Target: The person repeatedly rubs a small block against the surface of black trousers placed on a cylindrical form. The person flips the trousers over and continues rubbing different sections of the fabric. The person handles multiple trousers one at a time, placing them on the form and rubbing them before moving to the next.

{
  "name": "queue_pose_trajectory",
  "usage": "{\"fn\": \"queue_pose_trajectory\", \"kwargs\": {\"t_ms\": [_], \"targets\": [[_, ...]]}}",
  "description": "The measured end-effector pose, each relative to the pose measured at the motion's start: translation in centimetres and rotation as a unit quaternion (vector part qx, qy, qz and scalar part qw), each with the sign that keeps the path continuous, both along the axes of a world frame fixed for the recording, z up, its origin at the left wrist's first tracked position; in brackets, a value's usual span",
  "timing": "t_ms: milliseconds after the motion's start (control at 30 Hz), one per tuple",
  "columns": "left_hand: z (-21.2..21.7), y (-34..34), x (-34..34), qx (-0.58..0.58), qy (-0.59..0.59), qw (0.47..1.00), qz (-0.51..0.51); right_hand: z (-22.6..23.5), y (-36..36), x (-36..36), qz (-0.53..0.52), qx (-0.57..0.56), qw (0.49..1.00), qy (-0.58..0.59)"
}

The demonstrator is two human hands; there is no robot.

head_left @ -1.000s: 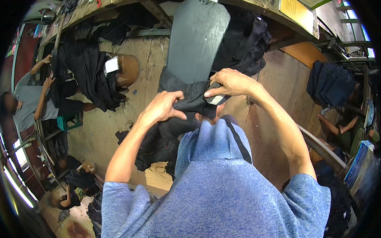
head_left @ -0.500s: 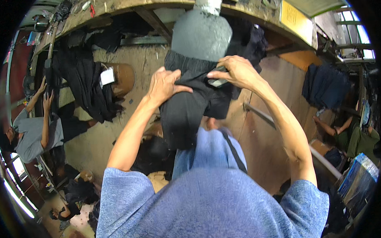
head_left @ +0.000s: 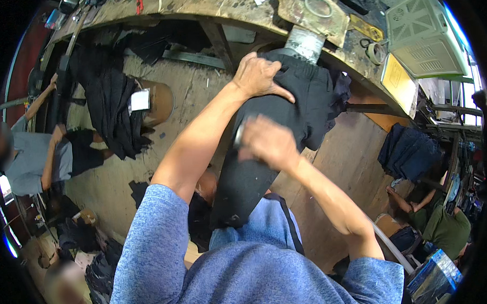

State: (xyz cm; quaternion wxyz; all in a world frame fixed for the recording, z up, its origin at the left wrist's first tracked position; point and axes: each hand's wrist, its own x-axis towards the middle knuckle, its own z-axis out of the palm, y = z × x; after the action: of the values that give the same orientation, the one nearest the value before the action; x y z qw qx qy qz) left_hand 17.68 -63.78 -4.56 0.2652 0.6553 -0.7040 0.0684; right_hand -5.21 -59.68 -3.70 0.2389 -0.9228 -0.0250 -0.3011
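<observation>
Black trousers [head_left: 269,111] are drawn over a padded board whose silvery neck [head_left: 305,45] shows at the workbench edge. One leg hangs toward my lap. At the upper left side of the trousers, my left hand [head_left: 257,76] grips the cloth with curled fingers, its thumb stretched across the fabric. Lower down on the leg, my right hand [head_left: 269,143] is closed and smeared by motion. A small silvery tool [head_left: 239,133] sticks out of its left side; its kind is too blurred to tell.
The worn workbench [head_left: 211,9] curves across the far side, holding a tape roll [head_left: 377,53], a yellow pad [head_left: 398,78] and a pale plastic basket [head_left: 424,36]. Dark cloth [head_left: 110,97] hangs at left. People work at left [head_left: 40,154] and right [head_left: 444,220].
The trousers have gone further up the board, covering its grey pad. My left hand has moved up and right; my right hand has come down and left onto the leg.
</observation>
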Motion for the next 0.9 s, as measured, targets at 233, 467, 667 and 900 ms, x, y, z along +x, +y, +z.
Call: {"fn": "queue_pose_trajectory", "kwargs": {"t_ms": [233,467,667,900], "targets": [[-0.8,0.3,-0.4,-0.065,0.007,0.998,0.013,1.1,11.1,-3.7,-0.048,0.164,0.977,0.125],[-0.5,-0.3,0.0,-0.044,0.020,0.999,0.007,1.5,0.8,-1.0,0.023,0.195,0.975,0.105],[-0.6,-0.1,-0.3,-0.026,0.005,1.000,0.014,0.4,9.4,-4.6,-0.056,0.173,0.977,0.114],[0.4,-0.2,-0.3,0.003,0.007,1.000,0.023,3.0,-0.1,-1.7,0.077,0.250,0.964,0.051]]}}
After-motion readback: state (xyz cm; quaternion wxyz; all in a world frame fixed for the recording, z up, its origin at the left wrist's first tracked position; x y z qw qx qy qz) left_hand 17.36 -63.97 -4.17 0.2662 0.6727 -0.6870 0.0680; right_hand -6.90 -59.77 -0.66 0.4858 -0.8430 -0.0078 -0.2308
